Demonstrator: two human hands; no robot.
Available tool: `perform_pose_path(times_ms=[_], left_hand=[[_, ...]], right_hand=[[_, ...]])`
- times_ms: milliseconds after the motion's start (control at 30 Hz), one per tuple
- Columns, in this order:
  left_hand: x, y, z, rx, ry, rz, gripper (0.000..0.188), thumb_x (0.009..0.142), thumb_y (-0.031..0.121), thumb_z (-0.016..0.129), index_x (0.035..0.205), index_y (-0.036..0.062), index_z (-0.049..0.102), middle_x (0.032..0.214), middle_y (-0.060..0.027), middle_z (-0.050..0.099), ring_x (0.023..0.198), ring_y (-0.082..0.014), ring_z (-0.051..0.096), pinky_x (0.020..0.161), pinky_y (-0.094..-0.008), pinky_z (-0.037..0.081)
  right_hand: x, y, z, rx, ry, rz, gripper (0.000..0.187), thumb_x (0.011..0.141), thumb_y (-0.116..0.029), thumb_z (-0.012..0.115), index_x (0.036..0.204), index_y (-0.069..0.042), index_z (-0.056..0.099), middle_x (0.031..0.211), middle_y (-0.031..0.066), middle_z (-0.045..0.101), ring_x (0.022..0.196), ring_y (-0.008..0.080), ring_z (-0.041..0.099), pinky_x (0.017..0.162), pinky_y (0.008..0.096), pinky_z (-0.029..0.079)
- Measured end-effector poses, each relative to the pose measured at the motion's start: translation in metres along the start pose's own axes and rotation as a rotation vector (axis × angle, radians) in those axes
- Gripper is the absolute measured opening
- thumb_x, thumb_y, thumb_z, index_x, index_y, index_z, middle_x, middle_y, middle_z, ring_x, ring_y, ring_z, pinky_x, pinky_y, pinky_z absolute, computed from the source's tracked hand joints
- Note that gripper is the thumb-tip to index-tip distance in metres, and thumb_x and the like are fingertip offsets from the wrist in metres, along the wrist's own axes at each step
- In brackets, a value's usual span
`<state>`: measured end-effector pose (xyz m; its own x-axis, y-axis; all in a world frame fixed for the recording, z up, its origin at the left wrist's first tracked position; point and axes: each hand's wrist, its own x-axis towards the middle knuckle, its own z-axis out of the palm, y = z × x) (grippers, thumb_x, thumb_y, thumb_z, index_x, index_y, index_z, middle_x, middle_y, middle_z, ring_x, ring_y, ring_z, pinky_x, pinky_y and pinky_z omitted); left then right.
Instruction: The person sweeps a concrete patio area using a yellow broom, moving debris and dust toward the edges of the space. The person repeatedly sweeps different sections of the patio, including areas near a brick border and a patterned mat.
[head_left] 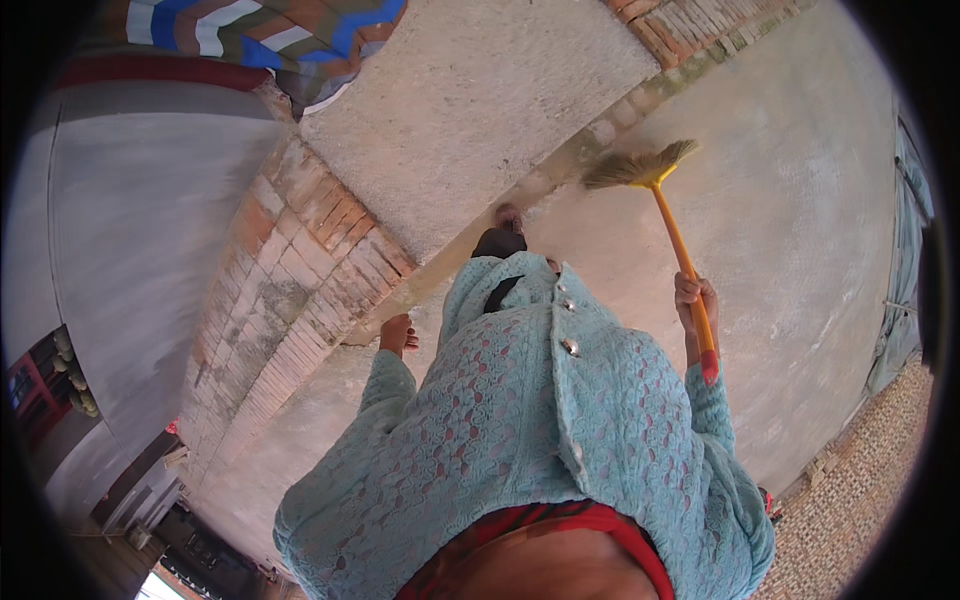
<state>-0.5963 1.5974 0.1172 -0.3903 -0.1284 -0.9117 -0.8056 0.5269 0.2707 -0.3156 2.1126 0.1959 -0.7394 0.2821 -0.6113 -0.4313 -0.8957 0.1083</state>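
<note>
One hand only is working here: the right hand (694,297) is closing around the orange handle of the broom (672,222), a little above the red end of the stick, while the straw bristles (640,168) are touching the concrete floor (800,230) close to the low step (480,110) and the brick edge (310,270). The left hand (397,333) is hanging free beside the body, holding nothing; its fingers are looking loosely curled, but I cannot tell more than this.

The broom is standing almost upright and leaning a little away from the person, with the bristles near the seam where the floor is meeting the step. In my judgement, the grip is sitting rather low on a long stick, so the bristle end is getting less control. For sweeping well along this seam, it is helping to keep the bristles flat and lightly pressed, to pull in short strokes away from the step, and to keep the feet (505,225) behind the swept line. Pressing too hard is bending the straw and scattering the dust.
</note>
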Motion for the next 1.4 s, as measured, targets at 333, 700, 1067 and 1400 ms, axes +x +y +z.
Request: perform_pose_path(times_ms=[333, 700, 1067, 1400], left_hand=[[0.031, 0.104, 0.058, 0.001, -0.176, 0.066, 0.032, 0.079, 0.016, 0.048, 0.110, 0.0065, 0.050, 0.066, -0.0069, 0.051, 0.048, -0.0178, 0.053, 0.040, -0.0333, 0.047], [-0.010, 0.091, 0.059, -0.171, 0.099, 0.065, 0.028, 0.078, 0.022, 0.049, 0.101, 0.0065, 0.053, 0.067, -0.0069, 0.051, 0.048, -0.0189, 0.052, 0.041, -0.0350, 0.046], [-0.009, 0.100, 0.118, -0.148, 0.018, 0.030, 0.032, 0.077, 0.018, 0.048, 0.108, 0.0091, 0.051, 0.069, -0.0085, 0.052, 0.049, -0.0207, 0.054, 0.042, -0.0357, 0.047], [-0.033, 0.030, 0.103, -0.279, 0.117, -0.061, 0.029, 0.077, 0.020, 0.048, 0.103, 0.0079, 0.052, 0.067, -0.0088, 0.052, 0.049, -0.0221, 0.054, 0.040, -0.0367, 0.048]], right_hand=[[-0.005, 0.079, 0.096, -0.175, 0.021, 0.171, 0.061, 0.074, 0.003, 0.042, 0.130, -0.008, 0.021, 0.082, 0.0096, 0.041, 0.050, 0.0049, 0.038, 0.041, 0.0146, 0.038], [0.138, -0.015, 0.083, -0.006, -0.002, 0.447, 0.017, 0.078, -0.002, 0.043, 0.089, 0.010, 0.039, 0.071, 0.0087, 0.043, 0.052, 0.0088, 0.044, 0.045, 0.0187, 0.041], [0.080, -0.045, 0.169, -0.270, 0.032, 0.088, 0.025, 0.079, 0.001, 0.044, 0.103, -0.002, 0.040, 0.070, 0.0013, 0.036, 0.052, 0.0034, 0.037, 0.044, 0.0144, 0.037], [0.203, 0.063, 0.190, -0.491, -0.041, 0.517, 0.032, 0.079, -0.001, 0.046, 0.107, -0.014, 0.039, 0.068, 0.0030, 0.041, 0.045, 0.0040, 0.035, 0.039, 0.0164, 0.034]])
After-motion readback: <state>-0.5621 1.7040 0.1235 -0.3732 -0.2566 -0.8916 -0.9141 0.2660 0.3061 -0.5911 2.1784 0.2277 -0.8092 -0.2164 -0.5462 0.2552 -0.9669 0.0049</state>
